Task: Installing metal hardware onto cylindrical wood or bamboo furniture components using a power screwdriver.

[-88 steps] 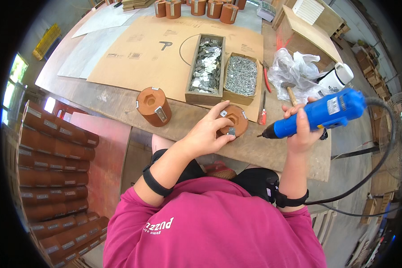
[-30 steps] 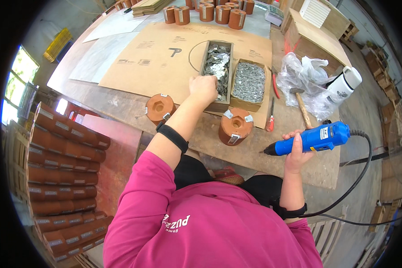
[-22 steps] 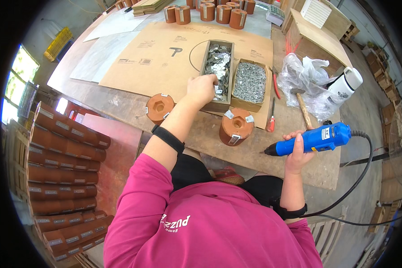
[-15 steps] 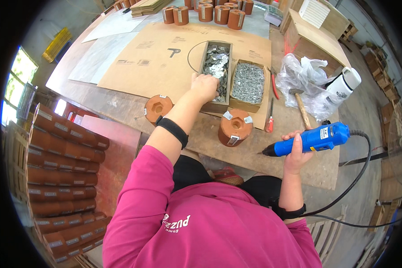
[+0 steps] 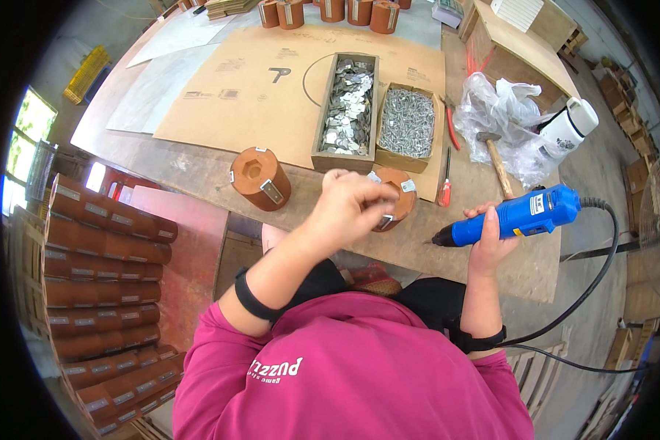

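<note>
My right hand (image 5: 489, 246) grips a blue electric screwdriver (image 5: 517, 215) held level, its black nose and thin bit pointing left. My left hand (image 5: 350, 208) hovers over the near side of a reddish-brown cylinder (image 5: 399, 183) with small metal plates on its rim, hiding part of it. Thumb and fingers are pinched together; whatever they hold is too small to make out. Left of it stands a second cylinder (image 5: 260, 180) with a hexagonal recess on top and metal plates on its side. Beyond my left hand are a wooden tray (image 5: 317, 138) of flat metal plates and a cardboard box (image 5: 407, 160) of screws.
Right of the box lie red-handled pliers (image 5: 451, 130), a red screwdriver (image 5: 445, 192), a hammer (image 5: 499, 165), a plastic bag (image 5: 491, 114) and a white bottle (image 5: 569, 126). More cylinders (image 5: 331, 10) stand at the back; others are stacked (image 5: 106, 293) at left. A black cable (image 5: 607, 268) trails from the tool.
My left hand has left the tray of metal plates and come back toward me, over the right cylinder. My right hand still holds the electric screwdriver in nearly the same place.
</note>
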`<control>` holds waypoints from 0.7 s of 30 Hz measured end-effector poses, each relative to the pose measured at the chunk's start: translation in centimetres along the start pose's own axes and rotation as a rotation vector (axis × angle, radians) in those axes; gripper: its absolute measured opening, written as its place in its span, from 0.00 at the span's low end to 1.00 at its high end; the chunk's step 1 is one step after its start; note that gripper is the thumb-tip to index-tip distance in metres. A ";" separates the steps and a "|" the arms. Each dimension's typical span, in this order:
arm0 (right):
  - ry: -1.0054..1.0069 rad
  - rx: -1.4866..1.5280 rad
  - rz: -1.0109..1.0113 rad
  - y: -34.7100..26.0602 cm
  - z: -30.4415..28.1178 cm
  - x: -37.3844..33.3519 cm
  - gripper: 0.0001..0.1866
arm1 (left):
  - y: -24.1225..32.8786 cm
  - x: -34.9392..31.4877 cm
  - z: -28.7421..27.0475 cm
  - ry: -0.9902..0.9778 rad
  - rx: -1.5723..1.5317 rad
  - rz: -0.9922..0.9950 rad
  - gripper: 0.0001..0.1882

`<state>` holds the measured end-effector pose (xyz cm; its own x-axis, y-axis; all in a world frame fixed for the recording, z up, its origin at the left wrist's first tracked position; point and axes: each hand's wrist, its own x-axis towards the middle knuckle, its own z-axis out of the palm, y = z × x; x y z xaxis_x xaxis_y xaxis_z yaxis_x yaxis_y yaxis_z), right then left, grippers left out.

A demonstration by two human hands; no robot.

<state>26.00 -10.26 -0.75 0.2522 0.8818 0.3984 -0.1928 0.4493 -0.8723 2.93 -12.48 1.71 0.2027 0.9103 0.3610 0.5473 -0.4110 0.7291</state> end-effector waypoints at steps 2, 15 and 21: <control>0.000 -0.074 -0.052 -0.1 0.4 0.1 0.22 | 0.6 -1.0 0.9 0.062 0.119 0.071 0.08; 0.028 -0.045 -0.016 -0.3 0.1 0.1 0.24 | -1.2 -2.0 2.5 0.126 0.021 0.129 0.22; 0.055 -0.025 0.017 0.0 0.3 0.4 0.23 | -1.2 -2.4 3.1 0.187 0.005 0.112 0.22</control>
<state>25.79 -9.90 -0.51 0.3006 0.8799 0.3679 -0.1743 0.4299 -0.8859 4.29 -14.01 -1.88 0.1084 0.8334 0.5420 0.5338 -0.5087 0.6755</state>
